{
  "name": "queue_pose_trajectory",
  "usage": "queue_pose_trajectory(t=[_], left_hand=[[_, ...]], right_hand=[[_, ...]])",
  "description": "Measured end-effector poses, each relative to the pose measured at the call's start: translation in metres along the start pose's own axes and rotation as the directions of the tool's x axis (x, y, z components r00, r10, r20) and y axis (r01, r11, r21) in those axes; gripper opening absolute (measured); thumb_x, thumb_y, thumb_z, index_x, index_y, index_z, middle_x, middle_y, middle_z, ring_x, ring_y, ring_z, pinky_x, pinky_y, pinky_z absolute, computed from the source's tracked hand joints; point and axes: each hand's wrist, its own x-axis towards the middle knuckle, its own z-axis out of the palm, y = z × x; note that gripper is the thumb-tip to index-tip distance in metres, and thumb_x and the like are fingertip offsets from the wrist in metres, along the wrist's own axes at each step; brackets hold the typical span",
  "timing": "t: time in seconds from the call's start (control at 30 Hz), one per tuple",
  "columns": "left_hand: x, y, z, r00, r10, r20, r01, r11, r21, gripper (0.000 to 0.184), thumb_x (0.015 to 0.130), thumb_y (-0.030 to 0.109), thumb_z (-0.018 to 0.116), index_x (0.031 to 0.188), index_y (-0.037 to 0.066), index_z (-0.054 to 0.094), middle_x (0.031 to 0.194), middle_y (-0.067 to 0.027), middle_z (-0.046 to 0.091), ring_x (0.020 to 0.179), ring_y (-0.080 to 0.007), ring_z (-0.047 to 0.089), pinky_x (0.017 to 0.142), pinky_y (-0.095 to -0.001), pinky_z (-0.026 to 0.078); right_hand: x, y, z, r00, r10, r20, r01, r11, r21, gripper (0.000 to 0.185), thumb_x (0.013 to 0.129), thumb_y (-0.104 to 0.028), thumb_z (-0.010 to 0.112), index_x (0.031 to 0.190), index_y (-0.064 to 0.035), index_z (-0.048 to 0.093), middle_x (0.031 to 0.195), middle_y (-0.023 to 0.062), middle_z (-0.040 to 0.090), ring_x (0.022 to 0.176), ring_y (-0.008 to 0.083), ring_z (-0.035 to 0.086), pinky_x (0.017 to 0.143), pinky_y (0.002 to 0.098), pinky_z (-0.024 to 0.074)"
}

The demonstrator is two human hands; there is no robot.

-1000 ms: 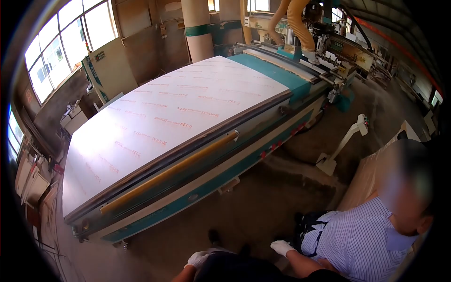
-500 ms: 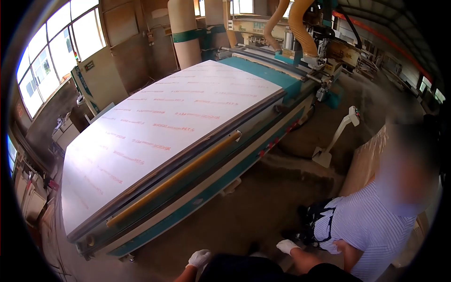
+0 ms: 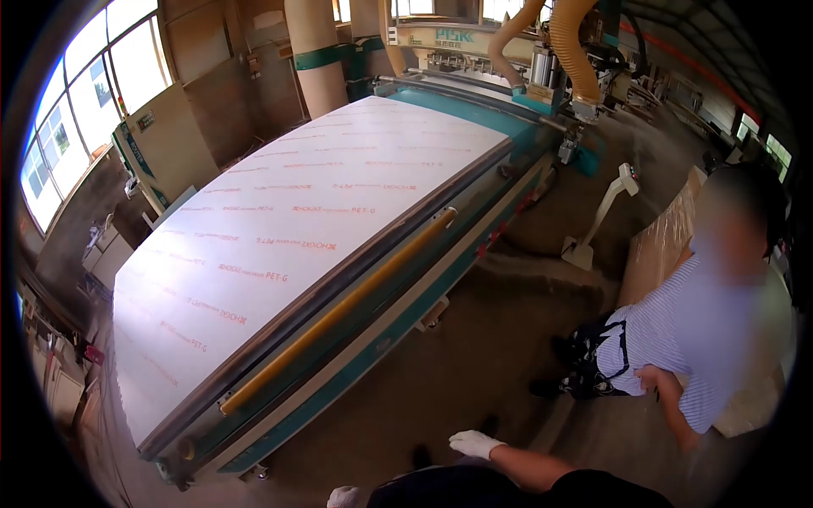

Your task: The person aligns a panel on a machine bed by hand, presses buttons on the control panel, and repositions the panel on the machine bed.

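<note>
My right hand (image 3: 476, 444), in a white glove, hangs over the floor at the bottom of the head view. Its fingers point left, loosely stretched, and nothing is in them. Of my left hand (image 3: 343, 497), also gloved in white, only a small part shows at the lower edge; its fingers are hidden. Neither touches the large machine bed ahead. A big white sheet (image 3: 246, 229) printed with red "PET-G" lettering lies flat on that bed. Along the near side of the machine runs a yellow roller (image 3: 339, 313), the nearest machine part to my hands.
A person in a striped shirt (image 3: 652, 313) stands at the right beside a wrapped stack (image 3: 656, 241). A control stand (image 3: 603, 216) rises from the floor. The machine's gantry (image 3: 474, 42) with thick hoses (image 3: 576, 51) spans the far end. A cabinet (image 3: 161, 152) stands at the left.
My right hand has moved left and in front of my body. My left hand has dropped mostly out of view. The camera has shifted slightly, and the person at the right stands a little farther off.
</note>
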Motion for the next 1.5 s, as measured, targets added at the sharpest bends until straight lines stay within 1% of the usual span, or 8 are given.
queue_pose_trajectory(t=[0.17, 0.23, 0.27, 0.37, 0.67, 0.9, 0.93, 1.5], left_hand=[[0.01, -0.06, 0.015, 0.99, 0.018, -0.142, -0.067, 0.935, -0.349, 0.034, 0.104, 0.033, 0.054, 0.105, 0.007, 0.076, 0.105, -0.0154, 0.076, 0.107, -0.0308, 0.07, 0.091, -0.0432, 0.055], [0.017, 0.012, -0.041, 0.935, -0.331, 0.124, 0.353, 0.843, -0.406, 0.027, 0.1, 0.027, 0.057, 0.115, 0.011, 0.073, 0.114, -0.0148, 0.073, 0.114, -0.0287, 0.067, 0.099, -0.0417, 0.053], [0.022, -0.001, -0.034, 0.999, 0.002, 0.05, 0.007, 0.984, -0.18, 0.031, 0.095, 0.023, 0.06, 0.12, 0.01, 0.071, 0.12, -0.0134, 0.071, 0.117, -0.029, 0.066, 0.103, -0.0426, 0.052], [0.026, 0.114, -0.101, 0.9, -0.358, 0.249, 0.436, 0.725, -0.534, 0.046, 0.095, 0.043, 0.056, 0.123, 0.012, 0.074, 0.125, -0.0127, 0.073, 0.12, -0.0303, 0.067, 0.101, -0.0397, 0.051], [0.087, 0.074, -0.052, 0.907, 0.41, 0.098, -0.406, 0.912, -0.058, 0.039, 0.096, 0.042, 0.058, 0.119, 0.014, 0.074, 0.124, -0.0129, 0.071, 0.12, -0.0316, 0.065, 0.099, -0.0391, 0.051], [0.044, 0.12, -0.112, 0.943, -0.253, 0.216, 0.283, 0.951, -0.122, 0.042, 0.094, 0.044, 0.06, 0.12, 0.015, 0.074, 0.122, -0.011, 0.073, 0.115, -0.0337, 0.067, 0.097, -0.0409, 0.053], [0.088, -0.012, -0.02, 0.906, 0.423, 0.001, -0.422, 0.904, 0.063, 0.03, 0.094, 0.024, 0.059, 0.119, 0.012, 0.071, 0.118, -0.0126, 0.072, 0.114, -0.0329, 0.066, 0.102, -0.0441, 0.053], [0.058, 0.022, -0.026, 0.92, 0.358, 0.162, -0.36, 0.933, -0.015, 0.032, 0.094, 0.025, 0.055, 0.122, 0.016, 0.068, 0.113, -0.0115, 0.073, 0.108, -0.0321, 0.067, 0.095, -0.0431, 0.054]], right_hand=[[-0.018, -0.01, 0.033, 0.998, -0.048, 0.042, 0.05, 0.997, -0.057, 0.051, 0.097, -0.041, 0.05, 0.132, -0.0095, 0.068, 0.138, 0.015, 0.065, 0.13, 0.035, 0.058, 0.111, 0.0418, 0.0442], [-0.024, 0.012, 0.035, 1.0, -0.023, 0.014, 0.024, 0.997, -0.076, 0.049, 0.097, -0.041, 0.05, 0.131, -0.0094, 0.068, 0.136, 0.015, 0.066, 0.129, 0.0357, 0.058, 0.109, 0.0424, 0.0449], [-0.036, 0.015, 0.029, 1.0, -0.011, -0.017, 0.009, 0.996, -0.09, 0.044, 0.097, -0.039, 0.049, 0.122, -0.0091, 0.071, 0.13, 0.0152, 0.068, 0.123, 0.0367, 0.061, 0.106, 0.0442, 0.0466], [-0.064, 0.041, 0.013, 0.994, 0.019, -0.111, -0.042, 0.976, -0.216, 0.035, 0.095, -0.027, 0.047, 0.104, -0.0073, 0.074, 0.118, 0.0174, 0.071, 0.112, 0.0394, 0.065, 0.097, 0.0472, 0.0513], [-0.09, 0.132, 0.021, 0.965, 0.02, -0.262, -0.117, 0.925, -0.362, 0.037, 0.097, -0.028, 0.047, 0.106, -0.0053, 0.074, 0.118, 0.0155, 0.072, 0.11, 0.0393, 0.066, 0.1, 0.0468, 0.0519], [-0.071, 0.125, 0.067, 0.997, -0.068, -0.042, 0.041, 0.889, -0.457, 0.039, 0.1, -0.03, 0.047, 0.116, -0.0062, 0.073, 0.126, 0.0136, 0.07, 0.117, 0.0363, 0.065, 0.104, 0.0436, 0.0502], [-0.075, 0.115, 0.068, 0.998, -0.032, -0.063, 0.006, 0.929, -0.369, 0.039, 0.1, -0.03, 0.047, 0.116, -0.0061, 0.072, 0.126, 0.0135, 0.07, 0.117, 0.0363, 0.065, 0.104, 0.0435, 0.0501], [-0.09, 0.054, 0.03, 0.967, 0.056, -0.25, -0.082, 0.992, -0.093, 0.038, 0.095, -0.037, 0.052, 0.106, -0.0085, 0.074, 0.114, 0.0163, 0.073, 0.114, 0.0384, 0.065, 0.099, 0.0468, 0.0499]])
